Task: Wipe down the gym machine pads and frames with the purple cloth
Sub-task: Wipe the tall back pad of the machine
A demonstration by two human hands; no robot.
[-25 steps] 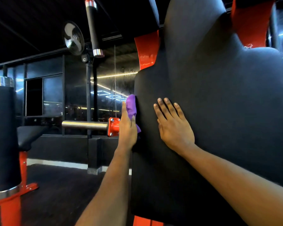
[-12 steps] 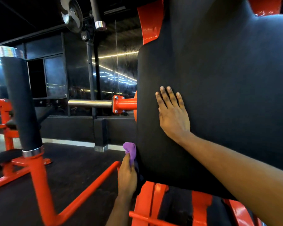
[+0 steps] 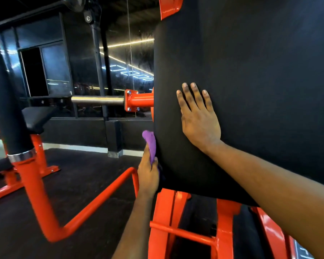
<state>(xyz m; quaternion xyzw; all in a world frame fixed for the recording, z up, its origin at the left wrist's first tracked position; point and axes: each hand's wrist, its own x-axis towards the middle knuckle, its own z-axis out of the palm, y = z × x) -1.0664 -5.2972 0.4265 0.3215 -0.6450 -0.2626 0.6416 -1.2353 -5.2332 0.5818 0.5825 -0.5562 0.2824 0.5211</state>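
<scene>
Upright purple cloth (image 3: 149, 144) — tip up, left hand (image 3: 148, 174) gripping, seemingly touching pad (image 3: 251, 81)

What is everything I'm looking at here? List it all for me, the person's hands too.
large pad: one, black, upright, fills the right half
purple cloth: one, purple, against the large pad's left edge
machine frame: one, orange-red, below the large pad
steel peg: one, silver, sticks out leftward from a red flange beside the large pad
roller pad: one, black, far left on a red post
bench seat: one, black, behind the roller pad
floor: dark, lower left
left hand: grips the purple cloth at the pad's edge
right hand: flat on the large pad, fingers straight
</scene>
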